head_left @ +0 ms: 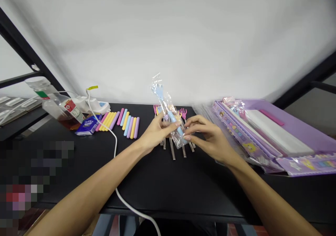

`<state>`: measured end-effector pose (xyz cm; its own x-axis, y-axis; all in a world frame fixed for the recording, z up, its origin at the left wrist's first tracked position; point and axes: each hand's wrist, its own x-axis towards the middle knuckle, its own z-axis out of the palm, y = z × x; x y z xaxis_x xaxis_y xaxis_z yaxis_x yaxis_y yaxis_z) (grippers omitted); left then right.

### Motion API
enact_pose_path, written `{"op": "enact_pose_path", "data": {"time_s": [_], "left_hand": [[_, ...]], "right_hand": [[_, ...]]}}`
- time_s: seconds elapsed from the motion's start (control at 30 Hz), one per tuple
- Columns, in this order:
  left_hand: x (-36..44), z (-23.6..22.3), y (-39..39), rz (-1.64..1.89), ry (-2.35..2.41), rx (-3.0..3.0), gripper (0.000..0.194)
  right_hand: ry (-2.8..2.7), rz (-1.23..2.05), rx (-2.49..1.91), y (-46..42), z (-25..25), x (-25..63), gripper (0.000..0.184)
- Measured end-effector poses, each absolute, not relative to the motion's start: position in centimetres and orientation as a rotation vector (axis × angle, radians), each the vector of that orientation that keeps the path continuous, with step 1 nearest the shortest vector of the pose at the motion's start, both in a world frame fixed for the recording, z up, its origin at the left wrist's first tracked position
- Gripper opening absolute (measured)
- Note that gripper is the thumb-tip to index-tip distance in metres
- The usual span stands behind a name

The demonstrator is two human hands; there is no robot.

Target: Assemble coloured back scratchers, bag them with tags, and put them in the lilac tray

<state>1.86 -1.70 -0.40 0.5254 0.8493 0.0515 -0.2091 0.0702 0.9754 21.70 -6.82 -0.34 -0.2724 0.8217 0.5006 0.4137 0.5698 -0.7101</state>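
Both my hands meet at the middle of a black table [162, 183]. My left hand [154, 132] and my right hand [207, 136] are closed on a clear plastic sleeve [168, 113] that holds a blue hand-shaped back scratcher. The sleeve stands tilted, its top toward the wall. Under my hands lie several more scratchers [177, 148] with metal rods and pink, hand-shaped heads.
A row of pastel handle sleeves [122, 122] lies to the left. Further left are a tilted plastic bottle [56, 104], a blue tissue pack [88, 125] and a white charger with cable [115, 148]. Purple packaging boxes [265, 134] fill the right side.
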Motion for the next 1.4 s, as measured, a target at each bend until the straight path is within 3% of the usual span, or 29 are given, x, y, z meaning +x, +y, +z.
{"op": "enact_pose_path", "data": {"time_s": [0.17, 0.3, 0.43, 0.53, 0.73, 1.1, 1.17, 1.27, 1.4], "left_hand": [[1.9, -1.0, -1.5, 0.970, 0.644, 1.312, 0.048], [1.9, -0.9, -1.6, 0.993, 0.643, 1.363, 0.048], [1.7, -0.3, -1.1, 1.036, 0.685, 1.434, 0.030], [1.2, -0.1, 0.0, 1.223, 0.705, 1.276, 0.033], [0.4, -0.9, 1.0, 1.382, 0.843, 1.223, 0.089], [1.2, -0.6, -0.9, 1.469, 0.800, 1.342, 0.071], [1.2, -0.8, -0.7, 1.423, 0.812, 1.391, 0.050], [1.3, -1.2, -0.4, 1.298, 0.826, 1.550, 0.025], [1.4, -1.4, -0.8, 1.191, 0.800, 1.628, 0.040]], "right_hand": [[-1.583, 0.855, -1.169, -6.3, -1.3, 21.4, 0.037], [-1.422, 1.202, -1.285, -6.3, -0.8, 21.3, 0.050], [-1.495, 1.347, -1.327, -6.4, 0.2, 21.7, 0.037], [-1.545, 1.436, -1.316, -6.5, 0.1, 22.1, 0.038], [-1.724, 1.663, -1.294, -6.9, -0.6, 22.8, 0.039], [-2.049, 1.687, -1.339, -7.5, 0.7, 24.1, 0.030], [-2.036, 1.600, -1.366, -7.3, 1.1, 24.6, 0.029], [-1.871, 1.164, -1.577, -5.7, 1.6, 25.5, 0.030], [-1.863, 0.432, -2.005, -2.5, 2.2, 26.1, 0.028]]}}
